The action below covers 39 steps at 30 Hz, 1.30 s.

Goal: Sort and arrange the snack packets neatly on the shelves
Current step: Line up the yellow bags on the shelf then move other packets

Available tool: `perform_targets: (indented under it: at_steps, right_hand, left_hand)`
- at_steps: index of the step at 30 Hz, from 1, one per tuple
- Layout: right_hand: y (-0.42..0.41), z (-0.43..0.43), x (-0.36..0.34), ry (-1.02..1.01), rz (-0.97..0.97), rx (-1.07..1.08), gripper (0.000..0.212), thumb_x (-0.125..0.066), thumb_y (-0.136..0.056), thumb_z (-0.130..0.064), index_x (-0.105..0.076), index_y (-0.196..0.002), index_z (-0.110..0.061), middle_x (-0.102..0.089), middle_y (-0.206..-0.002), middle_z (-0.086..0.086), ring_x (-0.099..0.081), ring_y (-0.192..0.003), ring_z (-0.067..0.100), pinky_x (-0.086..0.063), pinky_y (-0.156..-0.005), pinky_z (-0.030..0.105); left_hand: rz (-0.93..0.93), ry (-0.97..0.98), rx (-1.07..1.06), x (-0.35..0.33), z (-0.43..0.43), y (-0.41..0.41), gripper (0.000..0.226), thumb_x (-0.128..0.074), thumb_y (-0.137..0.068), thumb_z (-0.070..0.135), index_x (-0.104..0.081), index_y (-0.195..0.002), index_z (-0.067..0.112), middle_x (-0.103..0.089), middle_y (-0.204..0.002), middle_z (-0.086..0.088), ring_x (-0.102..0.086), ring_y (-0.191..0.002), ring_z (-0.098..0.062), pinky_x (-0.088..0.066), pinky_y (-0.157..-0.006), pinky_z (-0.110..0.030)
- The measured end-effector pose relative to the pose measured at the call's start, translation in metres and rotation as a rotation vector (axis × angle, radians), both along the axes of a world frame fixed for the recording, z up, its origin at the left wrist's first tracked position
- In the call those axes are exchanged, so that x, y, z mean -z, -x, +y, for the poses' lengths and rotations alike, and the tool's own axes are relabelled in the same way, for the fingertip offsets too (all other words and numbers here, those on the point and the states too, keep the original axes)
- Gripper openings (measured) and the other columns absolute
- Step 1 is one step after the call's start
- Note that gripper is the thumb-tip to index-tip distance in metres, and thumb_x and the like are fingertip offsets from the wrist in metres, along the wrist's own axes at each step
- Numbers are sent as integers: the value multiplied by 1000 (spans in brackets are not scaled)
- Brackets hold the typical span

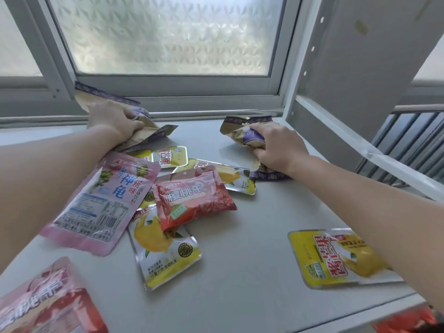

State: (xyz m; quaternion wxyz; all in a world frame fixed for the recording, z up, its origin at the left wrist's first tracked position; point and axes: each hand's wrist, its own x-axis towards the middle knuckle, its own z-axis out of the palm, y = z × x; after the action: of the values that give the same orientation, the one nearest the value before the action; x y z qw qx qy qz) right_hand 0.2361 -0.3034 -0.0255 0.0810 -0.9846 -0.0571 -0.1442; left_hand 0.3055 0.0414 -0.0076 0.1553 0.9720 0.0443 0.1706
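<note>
Grips with the left hand (113,121) a bunch of crumpled purple-and-gold packets (153,133) at the back left of the grey shelf (252,224), fingers curled round the foil, close to the window frame. Clutches with the right hand (278,146) another purple-and-gold packet (240,131) at the back right, thumb and fingers wrapped over its bulge; rests the same wrist over a flat purple-edged packet (266,175). Holds the two hands well apart, each clamped on its own load.

Shows between the forearms a loose heap: a pink packet (101,200) with a barcode, touching the left forearm and overlapping a red packet (192,200), itself lying across a yellow packet (163,248). Shows behind that heap a small yellow packet (173,156) just beside the left-hand bunch and a longer yellow packet (230,179) touching the purple-edged one. Shows a lone yellow packet (336,258) at the front right, partly under the right forearm, and a blurred pink-and-red packet (48,304) at the front left corner.

Faces a frosted window (168,32) behind the shelf – with a perforated white upright (312,56) at the right.
</note>
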Motion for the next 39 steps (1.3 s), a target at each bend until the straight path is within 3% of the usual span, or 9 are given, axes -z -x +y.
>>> perform_targets:
  at_steps: [4,9,15,18,21,29,33,36,39]
  right_hand:
    - [11,1,-13,-1,-85,-15,50,-60,-84,-20,-53,-133,-29,-60,-128,4,-57,-113,35,-46,-91,41]
    - [28,13,-37,-1,-135,-2,54,-59,-87,-22,-47,-140,-27,-57,-136,3,-57,-114,34,-47,-93,41]
    - [54,32,-62,-18,-142,0,53,-59,-86,-20,-49,-138,-27,-60,-130,6,-60,-109,35,-51,-88,42]
    - [66,33,-76,-44,-157,23,54,-61,-85,-17,-51,-138,-23,-62,-127,8,-58,-111,33,-47,-90,39]
    - [83,33,-79,-125,-152,43,51,-63,-86,-18,-54,-136,-20,-64,-123,11,-57,-112,34,-45,-92,39]
    - [154,51,-29,-113,110,65,48,-57,-86,-23,-50,-133,-29,-55,-132,2,-56,-111,35,-50,-84,41]
    - [174,57,-23,29,190,101,46,-53,-91,-40,-43,-135,-31,-43,-142,-2,-58,-107,34,-47,-76,37]
    - [171,54,-28,64,276,134,68,-48,-83,-70,-33,-141,-39,-30,-150,5,-39,-129,33,-42,-94,45]
    - [161,47,-26,24,405,138,95,-47,-70,-85,-10,-149,-48,4,-162,7,-10,-146,36,-21,-109,64]
  left_hand:
    - [-135,201,41,-22,5,21,34,-71,-86,39,-75,-108,14,-72,-113,-7,-61,-108,-25,-45,-99,-35]
    - [-173,374,171,-61,-1,62,28,-76,-83,31,-75,-108,17,-70,-104,2,-59,-97,-14,-48,-90,-29]
    - [-171,405,391,-80,-15,105,24,-78,-81,25,-76,-103,18,-69,-101,5,-61,-98,-10,-49,-90,-25]
    - [-333,614,368,-105,-21,110,22,-82,-77,27,-76,-98,26,-71,-92,13,-66,-91,-1,-54,-89,-24]
    - [-329,734,378,-119,-26,120,22,-84,-75,27,-77,-95,27,-71,-88,18,-67,-87,3,-56,-85,-22]
    - [105,488,504,-18,-39,214,25,-85,-72,31,-78,-95,27,-67,-102,6,-60,-98,-10,-51,-92,-39]
    - [175,436,390,-2,-47,229,26,-73,-62,55,-73,-82,39,-58,-104,11,-53,-108,-11,-42,-97,-33]
    - [315,248,254,-17,-61,228,59,-65,-67,77,-61,-108,34,-48,-130,1,-35,-131,-21,-32,-101,-37]
    - [480,95,190,-23,-77,223,109,-54,-57,92,-31,-148,36,-17,-161,-5,-10,-148,-25,-23,-113,-50]
